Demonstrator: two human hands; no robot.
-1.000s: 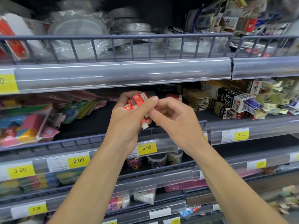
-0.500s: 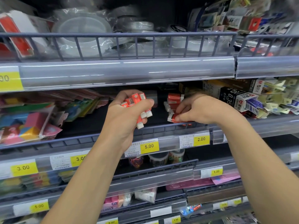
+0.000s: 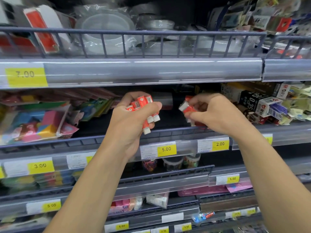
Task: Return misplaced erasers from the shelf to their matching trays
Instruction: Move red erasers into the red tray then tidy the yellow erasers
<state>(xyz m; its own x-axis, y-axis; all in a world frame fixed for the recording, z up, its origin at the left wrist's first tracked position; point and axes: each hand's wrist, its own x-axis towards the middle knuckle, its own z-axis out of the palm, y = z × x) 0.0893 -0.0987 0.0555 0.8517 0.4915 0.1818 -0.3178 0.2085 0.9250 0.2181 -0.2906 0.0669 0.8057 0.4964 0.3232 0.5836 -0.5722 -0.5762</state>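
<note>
Fingers of the right hand (image 3: 217, 113) pinch one red-sleeved white eraser (image 3: 186, 107), long axis toward ten o'clock; left hand (image 3: 134, 115), at nine o'clock, grips a red-sleeved eraser bundle (image 3: 143, 105).

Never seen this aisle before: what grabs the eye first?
The left hand at centre grips a bundle of red-sleeved erasers, white ends poking out below. Beside it the right hand pinches another eraser. Yellow price tags line the shelf edges.

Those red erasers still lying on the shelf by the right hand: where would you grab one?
Pinch a loose eraser across its red sleeve, coming from the front over the shelf rail. The right hand already holds one that way, its white end poking out.
</note>
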